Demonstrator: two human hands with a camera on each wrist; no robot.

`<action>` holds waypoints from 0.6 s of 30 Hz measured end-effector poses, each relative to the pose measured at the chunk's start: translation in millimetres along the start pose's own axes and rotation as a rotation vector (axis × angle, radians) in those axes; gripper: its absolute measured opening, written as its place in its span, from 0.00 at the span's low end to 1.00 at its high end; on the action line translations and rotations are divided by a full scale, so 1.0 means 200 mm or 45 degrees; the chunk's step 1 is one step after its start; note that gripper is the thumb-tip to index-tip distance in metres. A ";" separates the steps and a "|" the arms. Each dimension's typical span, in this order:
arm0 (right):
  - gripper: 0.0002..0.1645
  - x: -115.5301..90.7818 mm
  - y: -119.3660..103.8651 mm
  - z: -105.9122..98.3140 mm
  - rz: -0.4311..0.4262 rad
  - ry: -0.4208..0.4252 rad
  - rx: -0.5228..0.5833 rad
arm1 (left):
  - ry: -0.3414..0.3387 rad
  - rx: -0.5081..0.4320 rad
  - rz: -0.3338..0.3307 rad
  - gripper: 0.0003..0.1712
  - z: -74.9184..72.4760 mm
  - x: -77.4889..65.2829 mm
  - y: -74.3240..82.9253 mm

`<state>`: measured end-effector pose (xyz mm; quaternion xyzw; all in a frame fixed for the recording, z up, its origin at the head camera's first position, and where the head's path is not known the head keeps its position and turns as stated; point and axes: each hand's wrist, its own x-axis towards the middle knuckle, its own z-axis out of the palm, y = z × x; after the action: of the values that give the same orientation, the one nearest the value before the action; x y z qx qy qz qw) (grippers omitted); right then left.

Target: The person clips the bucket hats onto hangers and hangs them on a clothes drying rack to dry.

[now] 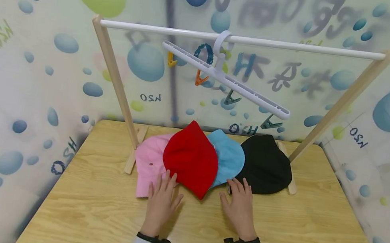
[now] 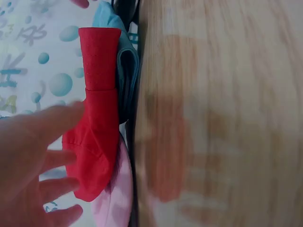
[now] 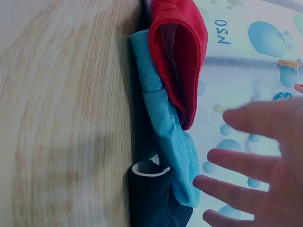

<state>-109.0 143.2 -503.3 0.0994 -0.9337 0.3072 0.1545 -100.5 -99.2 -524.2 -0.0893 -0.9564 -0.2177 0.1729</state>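
Four overlapping hats would be several: a pink cap (image 1: 150, 160), a red hat (image 1: 191, 157), a light blue cap (image 1: 228, 157) and a black hat (image 1: 265, 165) lie in a row on the table. The red one lies on top of its pink and blue neighbours. My left hand (image 1: 161, 200), fingers spread, hovers at the near edge of the pink cap and the red hat (image 2: 102, 137). My right hand (image 1: 241, 207) is spread near the lower edges of the blue cap (image 3: 163, 118) and the black hat (image 3: 154, 198). Neither hand grips anything.
Behind the hats stands a wooden rack with a white rod (image 1: 297, 47). A white hanger (image 1: 218, 74) hangs from it at a slant, carrying a yellow clip (image 1: 171, 60), an orange clip (image 1: 200, 78) and green clips (image 1: 231, 98). Patterned cloth (image 1: 36, 119) surrounds the wooden table (image 1: 90, 214).
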 end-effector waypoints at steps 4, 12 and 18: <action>0.19 0.02 0.00 0.00 -0.006 0.116 0.069 | 0.159 -0.075 0.008 0.31 0.03 0.03 -0.02; 0.14 0.03 0.01 0.00 0.033 0.145 0.135 | 0.306 -0.196 -0.107 0.24 0.06 0.10 -0.08; 0.11 0.04 0.01 0.00 0.024 0.173 0.142 | 0.263 -0.391 -0.272 0.21 0.05 0.22 -0.12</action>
<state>-117.5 143.0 -501.5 0.0781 -0.9035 0.3662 0.2087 -149.2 -111.8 -525.3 0.0100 -0.8931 -0.3862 0.2305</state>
